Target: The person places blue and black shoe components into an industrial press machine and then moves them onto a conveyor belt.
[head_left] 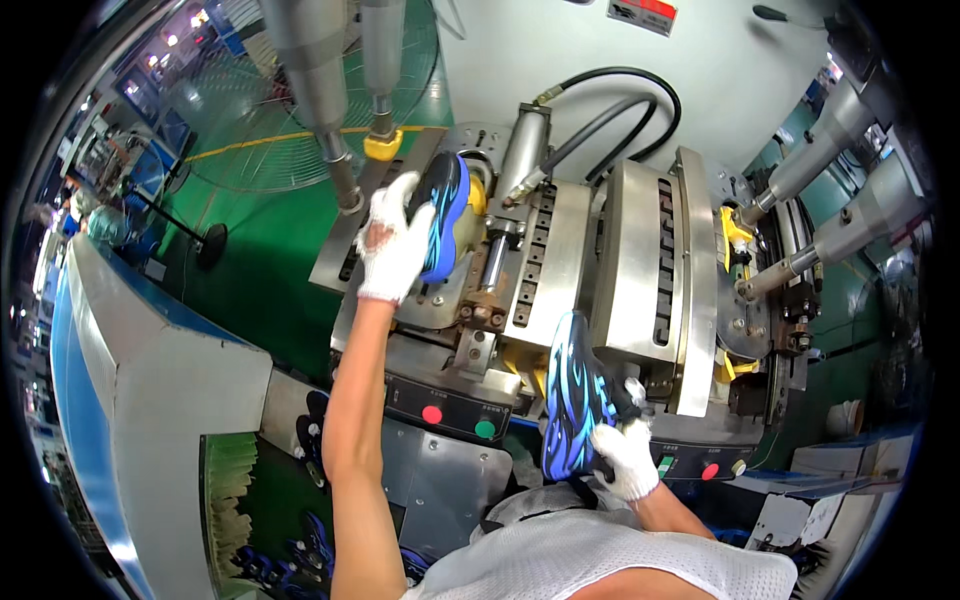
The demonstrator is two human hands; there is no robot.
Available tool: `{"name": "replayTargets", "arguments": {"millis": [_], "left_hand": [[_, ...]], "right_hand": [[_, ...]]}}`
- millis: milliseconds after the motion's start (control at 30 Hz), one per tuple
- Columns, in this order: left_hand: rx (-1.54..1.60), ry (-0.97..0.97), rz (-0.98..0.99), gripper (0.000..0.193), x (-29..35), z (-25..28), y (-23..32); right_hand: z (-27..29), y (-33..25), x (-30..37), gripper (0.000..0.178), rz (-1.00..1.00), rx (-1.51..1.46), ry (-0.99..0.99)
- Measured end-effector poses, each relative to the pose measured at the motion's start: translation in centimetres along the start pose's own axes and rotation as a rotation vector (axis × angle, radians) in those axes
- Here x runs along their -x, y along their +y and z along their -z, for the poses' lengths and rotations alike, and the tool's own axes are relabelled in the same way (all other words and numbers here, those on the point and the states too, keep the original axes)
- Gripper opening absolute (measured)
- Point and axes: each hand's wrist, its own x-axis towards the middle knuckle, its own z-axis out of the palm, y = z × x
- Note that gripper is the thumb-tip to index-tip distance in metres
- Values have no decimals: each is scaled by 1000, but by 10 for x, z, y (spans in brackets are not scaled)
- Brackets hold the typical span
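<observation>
My left hand (394,240), in a white knit glove with a brown stain on its back, reaches to the left station of the machine. Its fingers close on a dark shoe (444,220) with a bright blue sole, held tilted on its side beside a yellow block (476,195). Close to my body, my right hand (628,458), gloved in white too, grips a second shoe (570,405) near its opening. That shoe is black with blue and turquoise wavy streaks, its toe pointing away from me.
A metal machine (640,270) with slotted plates stands ahead. Pressing rods (382,100) hang over its left side, and more rods (800,265) slant in from the right. Red and green buttons line the front panel (455,415). More shoes (315,545) lie low at left, near a bristle brush (228,500).
</observation>
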Motion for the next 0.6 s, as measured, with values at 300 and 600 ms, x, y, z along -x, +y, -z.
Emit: {"name": "replayTargets", "arguments": {"millis": [300,600], "left_hand": [[-7,18,405,49,273,162,15],[-171,-65,1049,49,500,171,30]], "right_hand": [[-218,-45,-203,16,182,-219,-429],[-170,-21,-575,29,493,1233,651]]}}
